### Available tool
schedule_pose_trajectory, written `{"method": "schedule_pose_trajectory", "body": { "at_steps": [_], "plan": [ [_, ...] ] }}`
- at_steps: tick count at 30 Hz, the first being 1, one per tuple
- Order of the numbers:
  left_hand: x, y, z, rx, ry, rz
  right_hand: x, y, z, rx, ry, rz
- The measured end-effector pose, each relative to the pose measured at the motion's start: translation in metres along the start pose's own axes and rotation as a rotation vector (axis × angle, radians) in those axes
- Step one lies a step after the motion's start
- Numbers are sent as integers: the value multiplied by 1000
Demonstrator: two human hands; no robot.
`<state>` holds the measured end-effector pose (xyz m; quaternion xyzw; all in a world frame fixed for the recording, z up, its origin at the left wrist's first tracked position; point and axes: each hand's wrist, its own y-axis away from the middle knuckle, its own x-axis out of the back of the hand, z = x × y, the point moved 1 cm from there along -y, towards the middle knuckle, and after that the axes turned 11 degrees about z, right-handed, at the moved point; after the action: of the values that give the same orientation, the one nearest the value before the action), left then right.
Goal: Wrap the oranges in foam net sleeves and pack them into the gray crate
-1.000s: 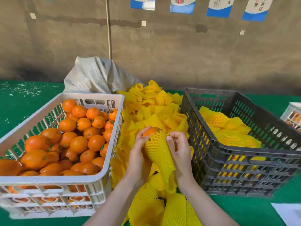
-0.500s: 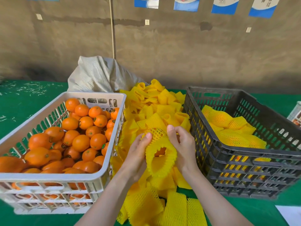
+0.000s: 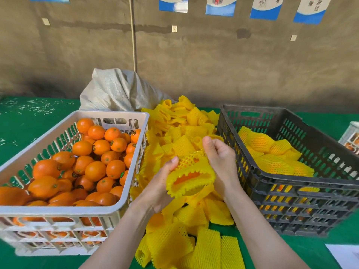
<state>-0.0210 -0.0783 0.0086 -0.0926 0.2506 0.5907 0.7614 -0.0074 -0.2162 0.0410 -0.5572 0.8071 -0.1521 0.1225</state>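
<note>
Backing green table: stained brown wall

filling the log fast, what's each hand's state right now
Left hand: holds the foam net sleeve, orange inside.
Right hand: grips the same sleeve's other side.

- Orange, at centre: mostly hidden inside the foam net sleeve.
- Posters, one o'clock: cropped by the top edge, print unreadable.
- White crate, three o'clock: cut off by the edge.
</note>
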Motion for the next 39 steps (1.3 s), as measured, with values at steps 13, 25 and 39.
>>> {"method": "schedule_pose_trajectory", "body": {
  "at_steps": [13,25,39],
  "plan": [
    [0,-3,-1,50,179,57,3,13,17,-332,29,-127],
    [-6,-6,-5,143,99,105,-2,1,11,-440,-98,21],
    [-4,-21,-5,-338,-209,633,-15,19,32,-874,-435,-134]
  ]
}}
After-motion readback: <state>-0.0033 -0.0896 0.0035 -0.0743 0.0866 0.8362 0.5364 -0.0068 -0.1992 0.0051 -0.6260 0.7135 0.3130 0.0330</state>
